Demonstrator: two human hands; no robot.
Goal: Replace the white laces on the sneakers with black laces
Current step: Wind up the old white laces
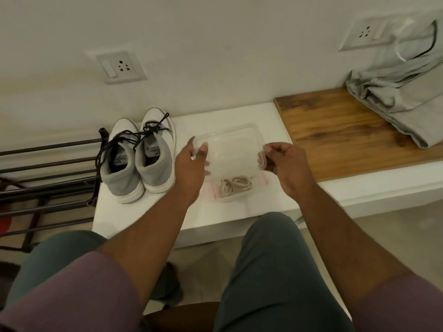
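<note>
On the white bench [239,212], the sneakers [139,161] are set at the left, threaded with black laces [124,140]. The white laces [236,185], light, limp and best taken as a bundle, are coiled in a clear bag [235,190]. A clear lid [230,144] is pinched by the left hand [191,164] and right hand [282,161].

A home entryway: metal shoe rack [48,168], low white bench [148,219] and wall sockets [121,65].

small insole labels in sneakers [140,161], print too blurred to read
</note>
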